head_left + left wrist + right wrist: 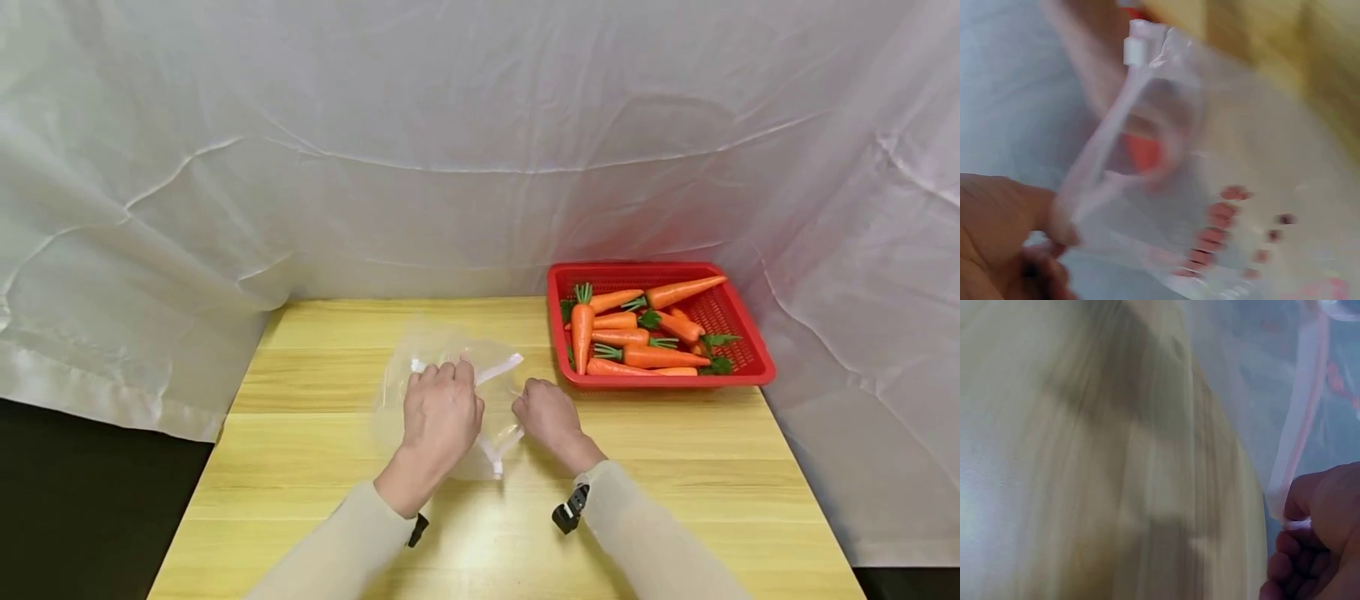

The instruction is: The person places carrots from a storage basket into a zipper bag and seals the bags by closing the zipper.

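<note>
A clear plastic slider zip bag [397,379] is held above the wooden table, its mouth spread apart between the two hands. My left hand [442,408] pinches one side of the mouth between thumb and fingers. On the opposite side, my right hand [551,417] grips the pale pink zip strip [1304,394] with thumb over curled fingers. A white slider [1135,51] sits at one end of the strip in the left wrist view. Red printed marks [1213,234] run along the bag's film there, slightly blurred.
At the back right of the wooden table [315,517] stands a red plastic basket [667,381] holding several orange carrots [582,337] with green tops. White cloth [450,208] hangs behind and at both sides.
</note>
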A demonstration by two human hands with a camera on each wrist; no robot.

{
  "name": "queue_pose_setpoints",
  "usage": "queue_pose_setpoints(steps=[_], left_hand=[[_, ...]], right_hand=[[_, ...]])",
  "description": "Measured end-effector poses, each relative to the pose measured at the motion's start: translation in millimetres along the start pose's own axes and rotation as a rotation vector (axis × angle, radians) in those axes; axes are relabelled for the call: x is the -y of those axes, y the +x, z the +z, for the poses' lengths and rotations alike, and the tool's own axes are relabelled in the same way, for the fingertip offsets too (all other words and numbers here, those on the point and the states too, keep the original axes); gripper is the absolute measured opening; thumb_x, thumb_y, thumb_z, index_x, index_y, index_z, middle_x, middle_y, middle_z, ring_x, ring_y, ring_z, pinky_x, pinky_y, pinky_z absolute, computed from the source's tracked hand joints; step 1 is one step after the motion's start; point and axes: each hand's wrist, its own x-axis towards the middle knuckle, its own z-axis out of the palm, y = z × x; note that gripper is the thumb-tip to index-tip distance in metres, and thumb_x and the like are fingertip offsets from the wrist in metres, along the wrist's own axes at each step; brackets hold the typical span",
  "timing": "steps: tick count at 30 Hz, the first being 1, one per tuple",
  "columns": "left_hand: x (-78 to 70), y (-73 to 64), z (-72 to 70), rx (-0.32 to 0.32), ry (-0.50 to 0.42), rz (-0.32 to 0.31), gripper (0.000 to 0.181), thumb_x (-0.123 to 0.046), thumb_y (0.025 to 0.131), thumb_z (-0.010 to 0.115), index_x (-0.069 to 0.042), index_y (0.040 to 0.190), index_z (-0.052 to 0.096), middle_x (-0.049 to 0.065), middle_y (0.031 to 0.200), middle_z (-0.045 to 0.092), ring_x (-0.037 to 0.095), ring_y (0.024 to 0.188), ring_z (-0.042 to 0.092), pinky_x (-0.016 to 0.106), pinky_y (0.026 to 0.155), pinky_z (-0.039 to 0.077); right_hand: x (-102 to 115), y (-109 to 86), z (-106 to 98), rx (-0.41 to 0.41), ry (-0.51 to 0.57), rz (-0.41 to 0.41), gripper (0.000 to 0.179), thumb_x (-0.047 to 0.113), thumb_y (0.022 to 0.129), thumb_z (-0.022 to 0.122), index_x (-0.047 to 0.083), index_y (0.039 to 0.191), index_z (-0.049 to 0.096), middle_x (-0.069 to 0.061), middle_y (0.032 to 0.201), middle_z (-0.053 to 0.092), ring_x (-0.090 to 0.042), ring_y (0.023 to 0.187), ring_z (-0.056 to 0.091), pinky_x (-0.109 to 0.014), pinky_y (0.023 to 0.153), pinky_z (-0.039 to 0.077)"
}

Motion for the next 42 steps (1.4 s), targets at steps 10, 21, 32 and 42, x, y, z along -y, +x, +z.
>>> queue_pose_setpoints(steps=[10,21,32,42], left_hand=[[3.2,5.0,24.9,0.019,0.038,-0.012,0.021,-0.023,0.081,0.074,-0.011,0.074,0.058,0.001,0.066,0.054,0.021,0.059,0.049,0.034,0.057,0.034],[8.9,2.7,61.4,0.053,0.018,-0.038,0.022,-0.024,0.091,0.065,-0.012,0.076,0.055,0.002,0.07,0.054,0.023,0.066,0.048,0.038,0.067,0.039],[9.0,7.1,58.0,0.068,-0.029,-0.074,0.021,-0.025,0.09,0.066,-0.011,0.076,0.056,0.002,0.068,0.055,0.024,0.065,0.049,0.037,0.064,0.038],[11.6,6.8,54.8,0.164,-0.104,-0.14,0.024,-0.025,0.091,0.067,-0.012,0.076,0.054,0.0,0.064,0.047,0.023,0.063,0.045,0.034,0.063,0.03]], right_hand=[[-1,7.1,9,0.019,0.056,0.001,0.025,0.022,0.093,0.064,0.015,0.071,0.054,0.0,0.067,0.052,-0.019,0.062,0.049,-0.035,0.057,0.039],[-8,1.4,18,-0.08,0.046,-0.033,0.022,0.03,0.094,0.069,0.013,0.082,0.061,-0.003,0.081,0.059,-0.022,0.076,0.058,-0.042,0.071,0.05],[-15,-2.2,9,-0.264,-0.118,-0.216,0.029,0.03,0.092,0.077,0.005,0.102,0.068,-0.009,0.096,0.064,-0.032,0.093,0.061,-0.047,0.083,0.05],[-32,-15.8,-29,-0.347,-0.108,-0.341,0.025,0.025,0.095,0.074,0.002,0.103,0.069,-0.012,0.098,0.068,-0.03,0.091,0.066,-0.044,0.075,0.058]])
